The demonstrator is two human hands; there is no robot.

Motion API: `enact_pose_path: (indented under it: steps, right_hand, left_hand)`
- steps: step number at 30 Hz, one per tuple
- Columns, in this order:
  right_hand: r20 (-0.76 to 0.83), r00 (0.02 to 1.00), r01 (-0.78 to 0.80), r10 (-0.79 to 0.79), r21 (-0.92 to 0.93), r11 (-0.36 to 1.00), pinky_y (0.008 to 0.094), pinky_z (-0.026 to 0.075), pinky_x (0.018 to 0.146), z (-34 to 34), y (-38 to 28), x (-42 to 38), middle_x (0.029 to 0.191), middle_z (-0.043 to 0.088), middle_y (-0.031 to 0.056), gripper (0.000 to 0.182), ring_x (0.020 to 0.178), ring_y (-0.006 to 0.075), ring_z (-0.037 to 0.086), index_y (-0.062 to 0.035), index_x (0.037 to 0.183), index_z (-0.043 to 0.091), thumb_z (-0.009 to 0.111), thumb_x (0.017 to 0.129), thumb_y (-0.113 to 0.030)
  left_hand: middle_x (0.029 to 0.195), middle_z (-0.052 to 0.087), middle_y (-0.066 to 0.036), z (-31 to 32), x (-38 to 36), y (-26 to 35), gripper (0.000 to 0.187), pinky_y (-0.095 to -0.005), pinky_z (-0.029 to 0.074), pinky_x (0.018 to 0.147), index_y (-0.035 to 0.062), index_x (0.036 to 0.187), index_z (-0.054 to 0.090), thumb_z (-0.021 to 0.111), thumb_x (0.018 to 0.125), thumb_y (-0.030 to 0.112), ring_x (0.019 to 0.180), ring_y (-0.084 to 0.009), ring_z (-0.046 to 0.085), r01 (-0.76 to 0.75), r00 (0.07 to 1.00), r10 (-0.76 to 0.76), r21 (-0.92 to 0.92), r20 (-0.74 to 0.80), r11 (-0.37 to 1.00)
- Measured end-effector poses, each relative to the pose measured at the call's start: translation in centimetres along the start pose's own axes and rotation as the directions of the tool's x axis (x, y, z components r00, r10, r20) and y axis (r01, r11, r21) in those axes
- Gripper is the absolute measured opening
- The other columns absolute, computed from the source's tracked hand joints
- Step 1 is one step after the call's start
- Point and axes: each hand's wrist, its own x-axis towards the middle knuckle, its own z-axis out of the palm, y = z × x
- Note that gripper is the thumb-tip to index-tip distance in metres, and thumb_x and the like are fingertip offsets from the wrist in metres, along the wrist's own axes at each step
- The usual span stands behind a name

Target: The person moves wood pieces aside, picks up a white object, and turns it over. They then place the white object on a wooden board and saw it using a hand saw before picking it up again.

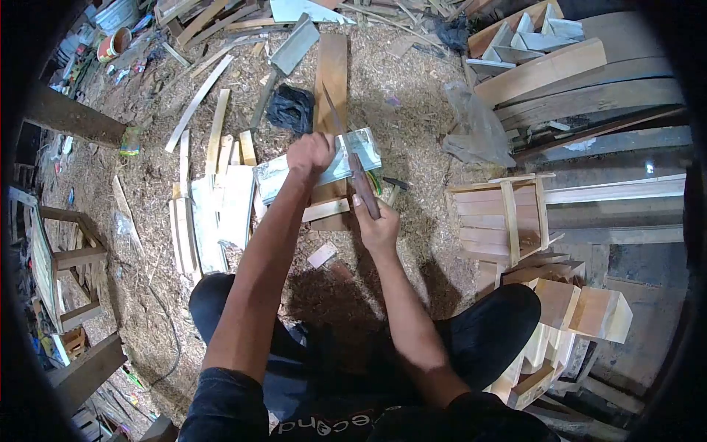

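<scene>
My left hand (310, 153) is closed at the far edge of a board with worn pale blue-green paint (278, 177), gripping it. In my right hand (379, 230) is the brown handle of a handsaw (364, 188). Its narrow blade, seen nearly edge-on, crosses the painted board near the right end and points away from me; its teeth cannot be made out. Beneath the painted board a longer brown plank (333, 66) runs away from me. A hammer with a black head (395, 183) lies just right of the board.
Cut wood strips and painted pieces (234, 202) lie left of the board. A black plastic bag (290, 109) sits beyond it. At right stand a slatted wooden crate (508, 221), a clear plastic bag (477, 129) and stacked planks (618, 195). Sawdust covers the ground.
</scene>
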Motion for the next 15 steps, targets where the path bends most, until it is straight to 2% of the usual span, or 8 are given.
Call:
enact_pose_path:
  steps: [2,4,6,8,10,12,13,15]
  right_hand:
    - [0.003,1.000,0.020,-0.020,0.012,1.000,0.0275,0.035,0.053,0.4,-1.3,0.7,0.061,0.048,-0.0046,0.030,0.062,0.0052,0.041,-0.0005,0.077,0.066,0.072,0.094,-0.025]
    - [0.031,0.999,0.019,-0.021,0.041,0.999,0.0289,0.039,0.052,1.2,-2.7,1.3,0.059,0.053,-0.0013,0.029,0.058,0.0068,0.045,0.0011,0.076,0.064,0.073,0.091,-0.022]
    - [0.036,0.998,0.045,-0.048,0.080,0.996,0.0291,0.038,0.052,1.9,-4.6,2.2,0.059,0.053,-0.0016,0.031,0.058,0.0067,0.045,0.0013,0.074,0.064,0.073,0.091,-0.023]
    - [0.077,0.997,-0.002,-0.006,0.108,0.994,0.0300,0.036,0.051,2.5,-6.4,2.6,0.058,0.053,-0.0017,0.036,0.058,0.0062,0.045,0.0011,0.071,0.061,0.073,0.091,-0.026]
    - [0.085,0.996,0.029,-0.037,0.090,0.996,0.0314,0.035,0.049,3.2,-8.6,3.4,0.057,0.053,-0.0017,0.039,0.056,0.0060,0.045,0.0009,0.068,0.059,0.072,0.091,-0.028]
    - [0.120,0.990,-0.061,0.067,-0.053,0.997,0.0318,0.035,0.048,3.4,-10.5,4.1,0.054,0.052,-0.0019,0.038,0.055,0.0060,0.045,0.0014,0.068,0.062,0.073,0.090,-0.028]
    - [0.127,0.991,-0.013,0.028,-0.118,0.993,0.0317,0.035,0.047,3.5,-11.4,4.4,0.053,0.051,-0.0023,0.040,0.053,0.0064,0.044,0.0014,0.068,0.064,0.072,0.091,-0.030]
    - [0.105,0.994,0.044,-0.034,-0.095,0.995,0.0314,0.034,0.047,3.9,-11.5,5.6,0.053,0.050,-0.0023,0.041,0.053,0.0066,0.044,0.0012,0.067,0.063,0.072,0.091,-0.031]
  left_hand:
    - [0.099,0.070,-0.029,-2.0,0.5,-0.2,0.053,-0.0513,0.054,0.089,-0.0008,0.096,0.073,0.039,0.098,0.039,0.095,-0.0441,0.069,0.006,1.000,-0.007,-0.025,-0.021,1.000]
    - [0.100,0.070,-0.030,-4.2,0.7,-0.6,0.054,-0.0511,0.054,0.091,-0.0017,0.097,0.073,0.037,0.099,0.039,0.096,-0.0446,0.069,0.013,0.999,-0.015,-0.045,-0.045,0.999]
    - [0.102,0.069,-0.031,-6.6,1.0,-0.9,0.056,-0.0510,0.052,0.093,-0.0030,0.098,0.073,0.034,0.100,0.038,0.099,-0.0458,0.068,0.034,0.998,-0.037,-0.064,-0.054,0.997]
    - [0.102,0.069,-0.032,-8.8,1.3,-1.3,0.058,-0.0510,0.052,0.094,-0.0033,0.096,0.073,0.032,0.102,0.037,0.100,-0.0466,0.067,0.064,0.998,-0.066,-0.089,-0.025,0.994]
    - [0.101,0.069,-0.032,-9.7,1.7,-2.0,0.059,-0.0512,0.051,0.095,-0.0041,0.094,0.073,0.031,0.102,0.037,0.100,-0.0473,0.067,0.046,0.994,-0.059,-0.130,-0.094,0.990]
    - [0.098,0.069,-0.032,-10.5,1.3,-2.8,0.059,-0.0520,0.051,0.094,-0.0019,0.094,0.074,0.031,0.103,0.038,0.098,-0.0478,0.067,0.047,0.988,-0.067,-0.146,-0.137,0.988]
    - [0.097,0.069,-0.032,-10.8,1.2,-3.5,0.059,-0.0526,0.051,0.093,-0.0003,0.094,0.074,0.031,0.103,0.040,0.097,-0.0477,0.067,-0.003,0.992,-0.015,-0.140,-0.124,0.990]
    - [0.092,0.069,-0.031,-11.9,0.2,-5.3,0.059,-0.0548,0.052,0.088,0.0028,0.096,0.073,0.031,0.103,0.043,0.093,-0.0475,0.067,-0.077,0.993,0.067,-0.105,-0.099,0.992]
